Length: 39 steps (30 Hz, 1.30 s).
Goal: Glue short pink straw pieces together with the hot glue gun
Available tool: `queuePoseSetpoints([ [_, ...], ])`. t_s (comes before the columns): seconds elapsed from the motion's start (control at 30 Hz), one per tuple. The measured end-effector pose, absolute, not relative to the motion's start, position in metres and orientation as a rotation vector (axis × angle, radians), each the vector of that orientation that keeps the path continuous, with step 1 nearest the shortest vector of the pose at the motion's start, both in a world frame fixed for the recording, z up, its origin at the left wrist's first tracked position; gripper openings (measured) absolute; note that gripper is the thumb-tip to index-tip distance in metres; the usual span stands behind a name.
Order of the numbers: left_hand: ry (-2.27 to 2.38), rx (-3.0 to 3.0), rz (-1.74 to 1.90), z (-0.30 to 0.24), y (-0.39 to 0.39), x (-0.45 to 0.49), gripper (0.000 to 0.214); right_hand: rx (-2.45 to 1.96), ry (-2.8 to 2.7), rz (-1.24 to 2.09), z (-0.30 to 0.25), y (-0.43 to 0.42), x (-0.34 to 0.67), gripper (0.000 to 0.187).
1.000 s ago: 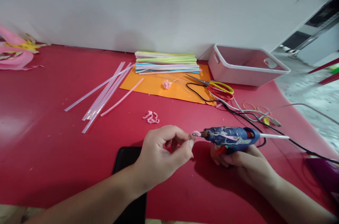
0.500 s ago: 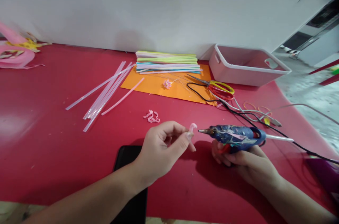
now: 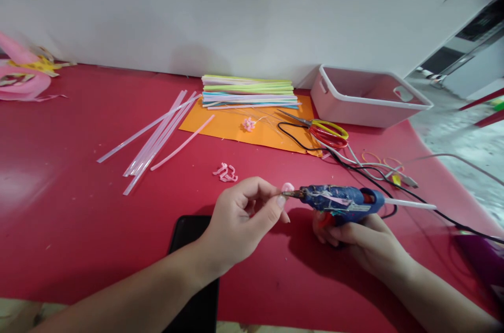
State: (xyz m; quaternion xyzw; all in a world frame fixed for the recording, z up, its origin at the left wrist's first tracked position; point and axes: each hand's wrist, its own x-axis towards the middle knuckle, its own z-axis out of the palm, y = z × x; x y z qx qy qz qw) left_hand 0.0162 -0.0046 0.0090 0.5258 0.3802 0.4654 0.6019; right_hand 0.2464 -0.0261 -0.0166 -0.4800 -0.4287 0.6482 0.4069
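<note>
My left hand (image 3: pixel 242 220) pinches a small curled pink straw piece (image 3: pixel 287 187) between thumb and forefinger above the red table (image 3: pixel 79 207). My right hand (image 3: pixel 364 243) grips a blue glue gun (image 3: pixel 340 200) by its handle, lying level. The gun's metal nozzle touches the pink piece. A clear glue stick (image 3: pixel 411 205) sticks out of the gun's back. A few more curled pink pieces (image 3: pixel 225 173) lie on the table just beyond my left hand.
A black phone (image 3: pixel 192 280) lies under my left wrist. Clear glue sticks (image 3: pixel 157 138), orange paper (image 3: pixel 244 125) with stacked coloured straws (image 3: pixel 249 92), a small pink flower (image 3: pixel 248 124), red-yellow scissors (image 3: pixel 325 132), cables (image 3: pixel 374 173) and a white bin (image 3: pixel 368 96) sit further back.
The glue gun's nozzle drew back to the right from the pink piece, then moved left again and now touches it. My left hand rose slightly with the piece.
</note>
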Motion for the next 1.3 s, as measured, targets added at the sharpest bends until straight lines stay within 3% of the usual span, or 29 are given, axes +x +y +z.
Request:
queuePoseSetpoints([
  [1.3,1.03,1.489,1.088,0.004,-0.006,0.014,0.022,-1.033,-1.089,1.662,-0.019,-0.023,0.255,0.008],
])
